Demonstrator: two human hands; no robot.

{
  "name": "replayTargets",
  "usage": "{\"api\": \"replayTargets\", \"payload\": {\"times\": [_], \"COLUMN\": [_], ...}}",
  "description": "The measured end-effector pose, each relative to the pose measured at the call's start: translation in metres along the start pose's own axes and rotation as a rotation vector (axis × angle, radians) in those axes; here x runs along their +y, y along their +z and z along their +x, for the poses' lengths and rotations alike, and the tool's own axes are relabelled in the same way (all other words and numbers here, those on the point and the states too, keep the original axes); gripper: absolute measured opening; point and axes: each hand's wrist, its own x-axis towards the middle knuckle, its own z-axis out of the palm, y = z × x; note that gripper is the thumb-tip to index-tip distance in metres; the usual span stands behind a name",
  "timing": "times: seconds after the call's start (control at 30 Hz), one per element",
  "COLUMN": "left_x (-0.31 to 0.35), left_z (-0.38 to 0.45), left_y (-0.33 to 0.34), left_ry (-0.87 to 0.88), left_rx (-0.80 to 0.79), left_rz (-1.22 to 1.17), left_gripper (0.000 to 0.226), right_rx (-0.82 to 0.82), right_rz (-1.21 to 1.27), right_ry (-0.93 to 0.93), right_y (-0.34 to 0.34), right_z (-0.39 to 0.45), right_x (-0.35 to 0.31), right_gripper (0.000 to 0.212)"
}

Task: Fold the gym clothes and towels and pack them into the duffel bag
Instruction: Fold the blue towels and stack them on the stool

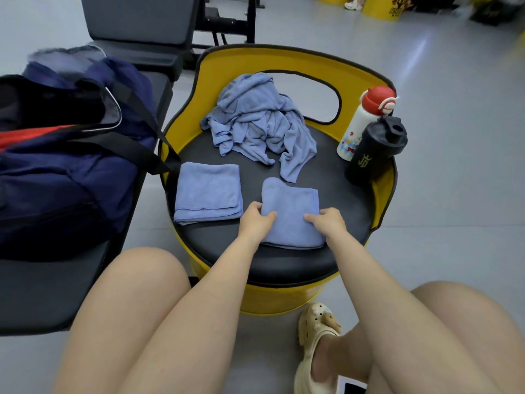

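The duffel bag (65, 166) is cut off by the left picture edge, and its interior is too dark to read beyond a red strip. The left hand (255, 220) and right hand (326, 223) cover the near part of the folded towel (289, 206). The black shaker bottle (375, 150) hides the lower side of the white bottle (360, 120). A dark flat object (353, 389) is cut off at the bottom edge. Background items along the top edge are blurred.

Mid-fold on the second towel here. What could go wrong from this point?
1. The black shaker bottle leans at the seat's right edge beside the white bottle; dragging the crumpled pile might tip them.
2. Lifting the half-folded towel, pinched by left hand and right hand, may undo its fold.
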Motion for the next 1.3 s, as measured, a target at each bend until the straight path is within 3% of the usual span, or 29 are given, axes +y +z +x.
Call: {"api": "replayTargets", "payload": {"times": [0.27,0.5,0.7,0.87,1.03,1.2,1.3], "left_x": [0.023,0.019,0.014,0.003,-0.014,-0.031,-0.035], "left_z": [0.005,0.02,0.029,0.038,0.037,0.041,0.037], "left_y": [-0.03,-0.07,-0.1,-0.121,-0.133,-0.136,-0.131], "left_ry": [0.025,0.101,0.086,0.077,0.05,0.007,0.122], "left_rx": [0.025,0.25,0.319,0.448,0.495,0.433,0.452], "left_rz": [-0.33,-0.365,-0.472,-0.405,-0.248,-0.099,0.024], "left_gripper": [0.016,0.019,0.019,0.033,0.034,0.051,0.051], "right_rx": [-0.089,-0.117,-0.201,-0.254,-0.219,-0.084,0.036], "right_rz": [0.422,0.524,0.549,0.529,0.385,0.152,-0.031], "right_ry": [-0.073,-0.197,-0.201,-0.284,-0.359,-0.441,-0.632], "right_y": [0.013,0.049,0.084,0.104,0.124,0.137,0.14], "right_z": [-0.009,-0.016,-0.019,-0.023,-0.025,-0.026,-0.03], "right_x": [-0.028,-0.064,-0.09,-0.102,-0.106,-0.093,-0.087], "right_gripper": [0.015,0.012,0.007,0.015,0.009,0.039,0.058]}}
